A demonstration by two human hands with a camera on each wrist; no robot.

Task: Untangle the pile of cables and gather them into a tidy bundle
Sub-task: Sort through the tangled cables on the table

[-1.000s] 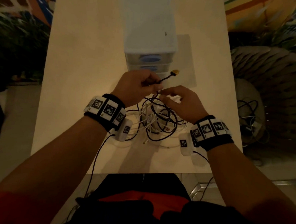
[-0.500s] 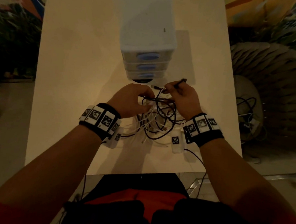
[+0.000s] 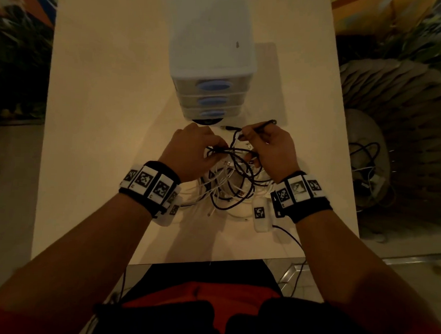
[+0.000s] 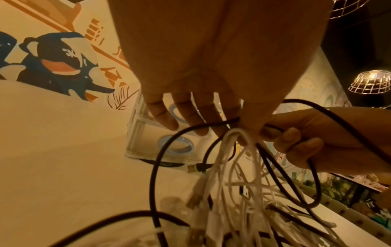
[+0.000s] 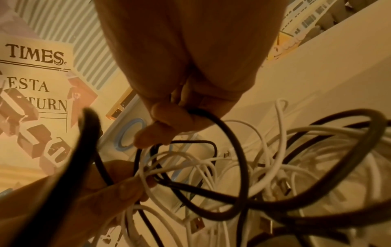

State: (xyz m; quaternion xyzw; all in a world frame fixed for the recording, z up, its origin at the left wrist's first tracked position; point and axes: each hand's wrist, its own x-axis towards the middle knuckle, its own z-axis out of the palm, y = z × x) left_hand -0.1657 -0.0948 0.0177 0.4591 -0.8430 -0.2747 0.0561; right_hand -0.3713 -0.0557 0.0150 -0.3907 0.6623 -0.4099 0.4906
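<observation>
Just in front of the drawer unit [image 3: 214, 72], white strands of the cable pile [image 3: 228, 187] are pinched by the left hand [image 3: 192, 152]. A black cable [image 3: 257, 125] is gripped by the right hand [image 3: 271, 149], its length running leftward, down into the tangle between both hands.

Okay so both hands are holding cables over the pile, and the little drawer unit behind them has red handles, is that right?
Not quite: the drawer unit has blue handles, not red, as the head view shows. The rest holds: the left hand and right hand both grip cables over the pile.
</observation>
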